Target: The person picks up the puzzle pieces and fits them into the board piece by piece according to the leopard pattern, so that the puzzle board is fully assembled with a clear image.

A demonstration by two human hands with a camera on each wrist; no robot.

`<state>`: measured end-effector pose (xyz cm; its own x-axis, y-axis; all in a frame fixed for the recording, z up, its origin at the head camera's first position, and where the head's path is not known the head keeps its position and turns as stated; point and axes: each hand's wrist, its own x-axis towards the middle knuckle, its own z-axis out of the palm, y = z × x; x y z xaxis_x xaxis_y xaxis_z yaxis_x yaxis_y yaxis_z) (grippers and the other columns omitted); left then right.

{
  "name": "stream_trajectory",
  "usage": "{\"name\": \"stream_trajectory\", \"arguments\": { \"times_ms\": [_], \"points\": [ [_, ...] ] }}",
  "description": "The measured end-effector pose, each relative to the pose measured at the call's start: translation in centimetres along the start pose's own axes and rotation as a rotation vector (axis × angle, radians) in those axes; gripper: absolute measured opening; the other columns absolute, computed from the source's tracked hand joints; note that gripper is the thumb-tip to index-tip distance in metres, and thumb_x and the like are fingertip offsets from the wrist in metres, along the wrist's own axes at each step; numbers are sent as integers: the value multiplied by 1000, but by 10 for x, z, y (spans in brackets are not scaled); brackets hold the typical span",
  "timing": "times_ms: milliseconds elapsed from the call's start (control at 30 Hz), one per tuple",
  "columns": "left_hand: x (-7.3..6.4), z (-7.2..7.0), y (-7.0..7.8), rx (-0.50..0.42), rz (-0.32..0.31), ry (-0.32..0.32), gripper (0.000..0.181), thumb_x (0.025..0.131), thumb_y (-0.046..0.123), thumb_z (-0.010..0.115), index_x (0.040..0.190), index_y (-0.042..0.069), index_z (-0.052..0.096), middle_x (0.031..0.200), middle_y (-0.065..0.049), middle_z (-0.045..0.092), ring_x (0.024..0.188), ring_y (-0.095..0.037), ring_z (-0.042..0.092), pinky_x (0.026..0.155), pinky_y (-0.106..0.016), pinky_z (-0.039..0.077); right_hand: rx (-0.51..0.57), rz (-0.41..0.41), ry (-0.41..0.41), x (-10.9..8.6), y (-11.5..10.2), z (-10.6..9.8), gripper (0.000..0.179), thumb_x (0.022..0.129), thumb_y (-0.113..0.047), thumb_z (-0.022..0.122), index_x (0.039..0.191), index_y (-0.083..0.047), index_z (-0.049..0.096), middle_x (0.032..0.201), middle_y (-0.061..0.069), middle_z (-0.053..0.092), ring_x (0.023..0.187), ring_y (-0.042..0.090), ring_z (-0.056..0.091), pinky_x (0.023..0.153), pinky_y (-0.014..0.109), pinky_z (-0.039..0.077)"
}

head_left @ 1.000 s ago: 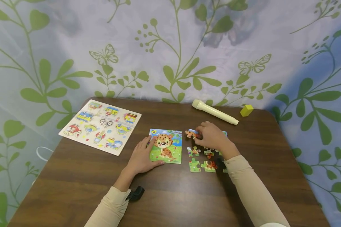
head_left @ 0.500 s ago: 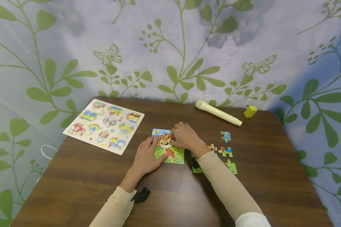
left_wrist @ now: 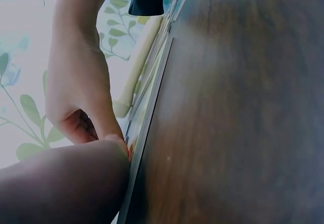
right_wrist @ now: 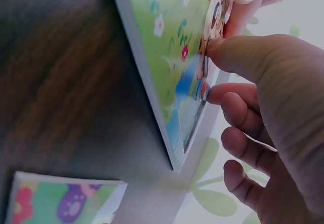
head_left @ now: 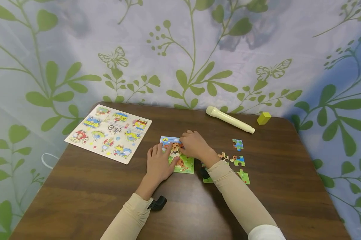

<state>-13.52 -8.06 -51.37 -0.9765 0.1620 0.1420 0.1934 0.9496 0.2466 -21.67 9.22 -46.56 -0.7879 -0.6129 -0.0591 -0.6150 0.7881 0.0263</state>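
A leopard jigsaw board point(head_left: 186, 168) lies mid-table in the head view. My left hand point(head_left: 160, 163) rests on its left side with fingers spread and fairly straight, the thumb across the picture. At the upper right of the board, my right hand point(head_left: 195, 145) pinches a spotted puzzle piece point(right_wrist: 200, 71) between thumb and index finger, against the board's surface; its other fingers curl loosely off the edge. Most of that piece is hidden by the fingers. Right of the board lie several loose puzzle pieces point(head_left: 238, 160), some partly covered by the right forearm.
A wooden board with vehicle pictures point(head_left: 90, 135) lies at the left. A cream microphone-shaped stick point(head_left: 229, 120) and a yellow block point(head_left: 263, 118) sit near the back edge, before a leaf-patterned cloth point(head_left: 132, 40). Black cameras point(head_left: 158, 203) are strapped to the wrists.
My right hand has carried the spotted puzzle piece left from the loose pieces onto the leopard board. My left hand has shifted slightly right, staying on the board.
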Motion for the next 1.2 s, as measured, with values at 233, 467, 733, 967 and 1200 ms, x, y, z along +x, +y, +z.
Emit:
{"name": "stream_trajectory", "arguments": {
  "times_ms": [233, 467, 733, 967, 1200],
  "points": [
    [2, -3, 3, 31, -25, -32, 65, 101, 58, 50, 156, 23, 45, 145, -21, 44, 137, -39, 40, 116, -59, 31, 48, 21, -33, -1, 1, -3, 34, 96, -41, 69, 115, -13, 75, 115, 5, 71, 107, 26, 62, 97, 50, 52],
    [5, -3, 2, -82, -29, -112, 67, 104, 54, 47, 160, 18, 37, 168, -19, 23, 158, -38, 19, 126, -59, 20, 277, 110, -27, -25, 39, -10, 45, 97, -42, 68, 129, -10, 70, 110, 6, 69, 103, 26, 62, 90, 47, 53],
    [4, -2, 3, -62, -28, -140, 65, 106, 51, 43, 162, 18, 33, 170, -20, 19, 158, -39, 18, 126, -57, 20, 446, 312, 58, -106, 138, -13, 45, 96, -25, 72, 132, 1, 66, 105, 15, 69, 94, 30, 64, 84, 48, 52],
    [5, -2, 1, -52, -59, -181, 68, 106, 56, 38, 164, 22, 27, 172, -16, 11, 159, -37, 13, 128, -54, 17, 487, 394, -68, -158, 194, 4, 62, 90, -26, 79, 144, -6, 57, 103, 10, 62, 83, 21, 53, 73, 37, 44],
    [3, 0, 0, -75, -49, -144, 68, 104, 56, 43, 162, 22, 32, 171, -17, 15, 158, -38, 18, 125, -57, 23, 524, 399, -93, -160, 201, 23, 61, 93, -30, 76, 146, -8, 56, 98, 6, 59, 77, 18, 48, 69, 33, 39]
  ]
}}
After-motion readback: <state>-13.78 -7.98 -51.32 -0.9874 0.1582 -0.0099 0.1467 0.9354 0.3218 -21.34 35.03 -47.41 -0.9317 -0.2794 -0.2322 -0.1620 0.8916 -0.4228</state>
